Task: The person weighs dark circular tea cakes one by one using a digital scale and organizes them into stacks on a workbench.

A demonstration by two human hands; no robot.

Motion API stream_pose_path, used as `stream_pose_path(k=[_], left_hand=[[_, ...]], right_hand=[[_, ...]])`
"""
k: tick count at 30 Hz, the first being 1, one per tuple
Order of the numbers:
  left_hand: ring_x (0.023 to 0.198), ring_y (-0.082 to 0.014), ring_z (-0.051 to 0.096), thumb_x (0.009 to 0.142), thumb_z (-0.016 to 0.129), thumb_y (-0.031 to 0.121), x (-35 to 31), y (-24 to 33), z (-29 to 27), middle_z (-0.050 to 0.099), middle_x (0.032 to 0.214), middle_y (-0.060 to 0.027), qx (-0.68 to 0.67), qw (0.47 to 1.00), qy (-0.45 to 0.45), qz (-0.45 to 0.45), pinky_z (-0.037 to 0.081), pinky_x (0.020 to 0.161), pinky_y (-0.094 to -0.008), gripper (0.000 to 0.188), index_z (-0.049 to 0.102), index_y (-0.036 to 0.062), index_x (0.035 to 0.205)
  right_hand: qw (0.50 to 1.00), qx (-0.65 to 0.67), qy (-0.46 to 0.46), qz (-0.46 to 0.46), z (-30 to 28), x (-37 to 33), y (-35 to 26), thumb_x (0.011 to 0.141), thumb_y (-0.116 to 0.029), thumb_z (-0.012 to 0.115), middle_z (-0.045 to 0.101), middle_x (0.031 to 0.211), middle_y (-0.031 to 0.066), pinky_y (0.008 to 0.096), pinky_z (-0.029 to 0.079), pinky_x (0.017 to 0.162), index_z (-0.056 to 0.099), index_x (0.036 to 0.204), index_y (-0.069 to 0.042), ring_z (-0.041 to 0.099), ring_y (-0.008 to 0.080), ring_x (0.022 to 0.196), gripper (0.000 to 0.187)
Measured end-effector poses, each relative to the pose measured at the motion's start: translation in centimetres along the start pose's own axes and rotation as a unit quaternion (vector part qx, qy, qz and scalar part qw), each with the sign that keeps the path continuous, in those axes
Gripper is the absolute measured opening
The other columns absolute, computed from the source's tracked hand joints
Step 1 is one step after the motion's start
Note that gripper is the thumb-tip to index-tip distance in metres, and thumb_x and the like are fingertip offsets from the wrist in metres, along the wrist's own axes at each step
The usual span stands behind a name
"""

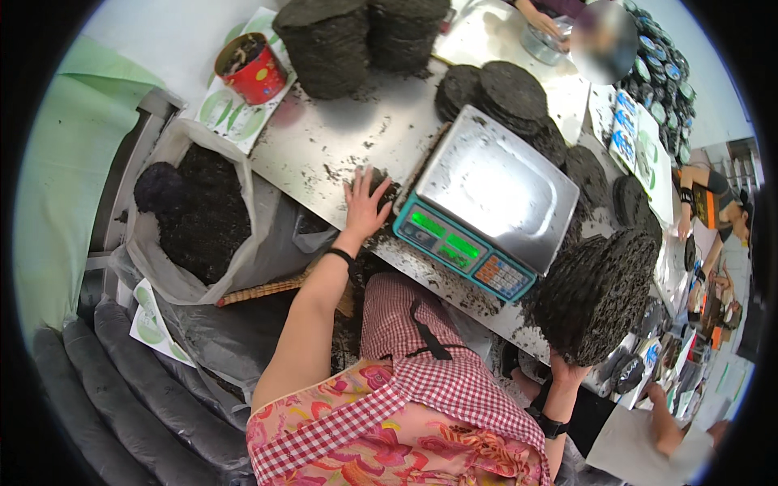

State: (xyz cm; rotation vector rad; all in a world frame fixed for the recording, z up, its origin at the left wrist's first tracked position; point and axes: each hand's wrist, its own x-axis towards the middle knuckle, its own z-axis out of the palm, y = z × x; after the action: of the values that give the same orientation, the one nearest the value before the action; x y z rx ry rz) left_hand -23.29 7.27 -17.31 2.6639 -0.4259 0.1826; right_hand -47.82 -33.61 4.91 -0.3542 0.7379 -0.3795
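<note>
My left hand (366, 204) lies flat with fingers spread on the metal tabletop (304, 150), among dark crumbs beside the scale. Nothing is in its grasp. At the table's near right, my right hand (569, 369) supports the lower end of a tilted stack of dark round cakes (600, 296), which look like dried seaweed; its fingers are partly hidden by the stack. Between my hands stands a teal digital scale (466, 243) with a lit green display. Its steel pan (498, 190) carries only a few specks.
Tall dark cake stacks (324, 49) stand at the back, with lower piles (510, 93) behind the scale. Left are a red tin (253, 71) and an open sack of dark material (203, 215). Long grey bags (121, 381) lie lower left. Other people work at the far right and back.
</note>
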Motion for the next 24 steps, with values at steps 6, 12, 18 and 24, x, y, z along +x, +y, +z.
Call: stream_pose_path(k=[6,12,18,24], left_hand=[[0.127,-0.034,0.034,0.078,0.051,0.006,-1.8,0.3,1.2,0.052,0.123,-0.0116,-0.106,0.99,0.012,0.09,0.029,0.103,-0.0472,0.027,0.059,0.004,0.103],[0.126,-0.041,0.03,0.084,0.05,0.019,-9.8,12.8,7.5,0.044,0.125,-0.0232,-0.002,0.979,0.173,-0.104,0.021,0.105,-0.051,0.043,0.044,-0.0069,0.117],[0.126,-0.0426,0.025,0.076,0.053,0.058,-13.6,28.6,12.5,0.032,0.133,-0.0252,0.022,0.996,-0.076,0.037,0.012,0.105,-0.0569,0.082,0.034,-0.0006,0.13],[0.129,-0.033,0.027,0.07,0.07,0.02,-12.1,36.4,14.6,0.032,0.135,-0.0107,-0.098,0.941,-0.144,0.29,0.026,0.103,-0.0498,0.069,0.04,0.025,0.132]], right_hand=[[0.999,-0.023,-0.039,0.025,-8.3,-3.5,-5.9,0.082,-0.063,0.034,0.042,0.136,0.0069,0.0522,0.022,0.106,0.039,0.134,-0.01,0.033,0.0315,0.127,0.074],[0.994,-0.066,0.045,-0.072,-26.7,-1.4,-9.9,0.082,-0.054,0.05,0.045,0.133,0.0069,0.0526,0.034,0.099,0.045,0.129,-0.015,0.04,0.0303,0.123,0.062],[0.963,0.039,0.253,-0.081,-32.7,-0.7,-6.3,0.085,-0.047,0.048,0.047,0.13,0.0074,0.0478,0.041,0.094,0.044,0.128,-0.014,0.046,0.0294,0.117,0.054],[0.976,-0.021,0.199,-0.084,-32.9,2.7,-5.1,0.088,-0.041,0.048,0.044,0.133,0.0078,0.0505,0.038,0.096,0.041,0.128,-0.01,0.043,0.0299,0.119,0.051]])
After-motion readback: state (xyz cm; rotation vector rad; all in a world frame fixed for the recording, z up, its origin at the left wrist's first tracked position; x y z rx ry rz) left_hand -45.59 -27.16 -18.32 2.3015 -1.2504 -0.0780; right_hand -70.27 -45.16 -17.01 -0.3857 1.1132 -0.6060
